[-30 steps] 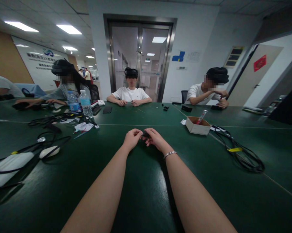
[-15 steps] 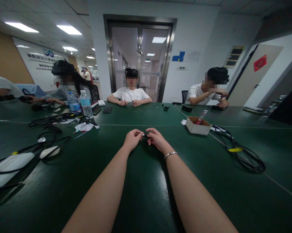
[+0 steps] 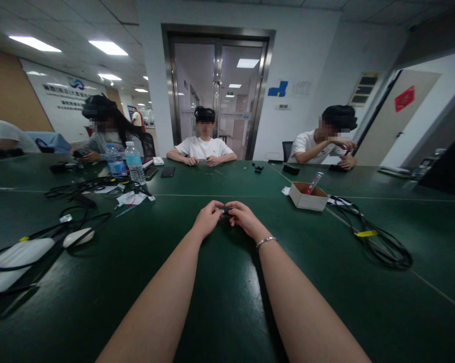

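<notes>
A small dark object (image 3: 226,212) sits between my two hands above the green table (image 3: 227,282); it is too small to make out. My left hand (image 3: 209,218) has its thumb and fingers closed on the object's left end. From the other side, my right hand (image 3: 243,218) pinches its right end, with the lower fingers curled. The fingertips of both hands nearly meet over the object and partly hide it. A silver bracelet (image 3: 266,242) circles my right wrist.
An open cardboard box (image 3: 309,201) holds a clear tube, with coiled black cable (image 3: 386,247) beside it. Bottles (image 3: 134,164), paper scraps (image 3: 131,198), more cables and a white mouse (image 3: 78,237) lie left. Several people sit around the table's far side.
My right fingers have moved slightly left, closer to my left fingertips, over the small object. At the far left, a person's hands have drawn back and now hold something dark.
</notes>
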`<state>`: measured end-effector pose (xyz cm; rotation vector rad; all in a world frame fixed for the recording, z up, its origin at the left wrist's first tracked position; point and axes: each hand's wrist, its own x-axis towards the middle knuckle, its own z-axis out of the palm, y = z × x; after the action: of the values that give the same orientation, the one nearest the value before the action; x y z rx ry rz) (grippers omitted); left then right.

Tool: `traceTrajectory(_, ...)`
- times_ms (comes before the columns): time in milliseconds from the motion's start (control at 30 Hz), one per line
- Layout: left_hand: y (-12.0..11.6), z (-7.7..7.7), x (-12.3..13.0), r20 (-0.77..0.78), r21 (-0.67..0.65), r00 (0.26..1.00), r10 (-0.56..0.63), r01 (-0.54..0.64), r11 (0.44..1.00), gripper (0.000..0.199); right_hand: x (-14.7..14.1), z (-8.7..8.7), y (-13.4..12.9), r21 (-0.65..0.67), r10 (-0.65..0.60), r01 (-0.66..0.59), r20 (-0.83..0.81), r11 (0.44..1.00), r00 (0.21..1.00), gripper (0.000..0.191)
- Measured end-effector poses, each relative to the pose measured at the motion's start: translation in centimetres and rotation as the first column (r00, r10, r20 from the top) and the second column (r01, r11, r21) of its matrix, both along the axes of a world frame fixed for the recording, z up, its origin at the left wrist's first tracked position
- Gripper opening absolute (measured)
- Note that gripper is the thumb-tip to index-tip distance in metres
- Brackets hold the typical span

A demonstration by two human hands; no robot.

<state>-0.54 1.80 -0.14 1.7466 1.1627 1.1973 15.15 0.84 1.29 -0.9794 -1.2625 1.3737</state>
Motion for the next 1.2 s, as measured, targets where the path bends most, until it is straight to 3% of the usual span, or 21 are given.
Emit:
traceTrajectory(233,-0.37,0.18,-0.20,-0.088,-0.011,0.996,-0.017,0.016,1.000,0.037,0.05,0.01,0.02,-0.006,0.026,-0.026,-0.011,1.000,1.000,0.016)
traceTrajectory(500,0.00,0.01,-0.15,-0.058,-0.048,0.998,0.037,-0.039,0.998,0.039,0.17,-0.03,-0.11,0.050,0.066,-0.065,-0.014,0.997,0.998,0.021)
traceTrajectory(800,0.36,-0.11,0.10,0.148,-0.066,0.987,-0.056,0.067,0.996,0.011,0.36,-0.32,0.07,0.114,0.082,-0.085,0.029,0.990,0.996,0.027)
traceTrajectory(1200,0.40,-0.24,-0.12,0.086,-0.053,0.995,-0.043,0.048,0.997,0.033,0.34,-0.19,0.03,0.090,0.110,-0.116,0.075,0.989,0.991,0.031)
